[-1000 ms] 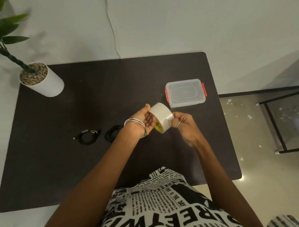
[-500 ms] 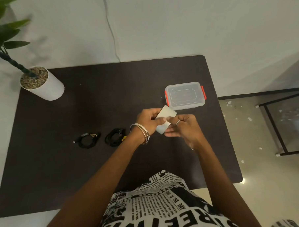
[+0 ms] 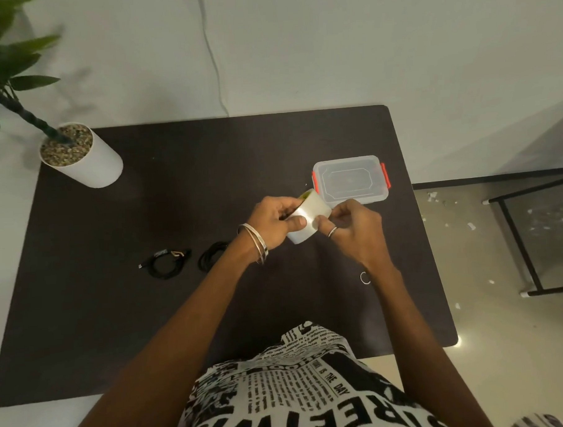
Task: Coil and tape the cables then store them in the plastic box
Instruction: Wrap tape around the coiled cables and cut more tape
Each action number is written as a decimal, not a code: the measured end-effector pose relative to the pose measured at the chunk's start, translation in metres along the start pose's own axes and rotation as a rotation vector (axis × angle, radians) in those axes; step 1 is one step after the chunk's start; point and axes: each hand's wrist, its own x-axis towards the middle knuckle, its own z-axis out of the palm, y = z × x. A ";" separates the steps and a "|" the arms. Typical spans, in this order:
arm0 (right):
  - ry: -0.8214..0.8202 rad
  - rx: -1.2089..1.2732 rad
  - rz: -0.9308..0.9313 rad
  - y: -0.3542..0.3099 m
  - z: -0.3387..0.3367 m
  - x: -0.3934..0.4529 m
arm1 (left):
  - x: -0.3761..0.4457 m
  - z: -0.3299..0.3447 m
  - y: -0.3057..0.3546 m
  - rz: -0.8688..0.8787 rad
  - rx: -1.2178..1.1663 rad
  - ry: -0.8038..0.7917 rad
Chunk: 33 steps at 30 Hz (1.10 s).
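Observation:
A white roll of tape (image 3: pixel 309 217) is held above the middle of the dark table (image 3: pixel 175 185). My left hand (image 3: pixel 276 225) grips the roll with its fingers curled through the core and the thumb on the outer face. My right hand (image 3: pixel 352 231) pinches at the roll's outer surface on its right side. Two coiled black cables lie on the table to the left: one coil (image 3: pixel 166 265) with a visible plug, the other coil (image 3: pixel 212 256) partly hidden behind my left wrist. The clear plastic box (image 3: pixel 351 179) with red clips stands lidded just beyond my hands.
A white plant pot (image 3: pixel 84 157) with a green plant stands at the table's far left corner. A small ring (image 3: pixel 365 278) lies on the table by my right wrist. A black metal frame (image 3: pixel 532 234) stands on the floor to the right.
The roll has been turned in my hands, from showing its open core to showing its outer face. My right fingers have moved onto the roll's surface.

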 end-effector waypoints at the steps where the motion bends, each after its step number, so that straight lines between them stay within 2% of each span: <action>1: 0.006 0.070 0.036 -0.001 0.001 0.000 | -0.001 0.001 -0.001 -0.011 -0.027 0.027; 6: -0.091 0.662 0.392 -0.010 0.017 -0.003 | -0.009 0.021 -0.004 -0.106 -0.242 0.181; 8: -0.096 0.665 0.420 -0.014 0.024 -0.005 | -0.013 0.030 -0.003 -0.201 -0.414 0.242; 11: -0.074 0.640 0.337 -0.017 0.032 -0.011 | -0.014 0.034 0.004 -0.344 -0.726 0.290; 15: -0.041 0.614 0.291 -0.012 0.038 -0.015 | -0.012 0.029 0.008 -0.475 -0.894 0.323; 21: -0.062 0.660 0.239 -0.010 0.033 -0.013 | -0.006 0.023 0.009 -0.597 -0.972 0.356; 25: -0.046 0.678 0.291 -0.011 0.035 -0.011 | -0.007 0.027 0.010 -0.632 -0.883 0.349; 33: -0.153 0.685 0.208 -0.003 0.026 -0.014 | -0.005 0.018 0.018 -0.728 -0.841 0.307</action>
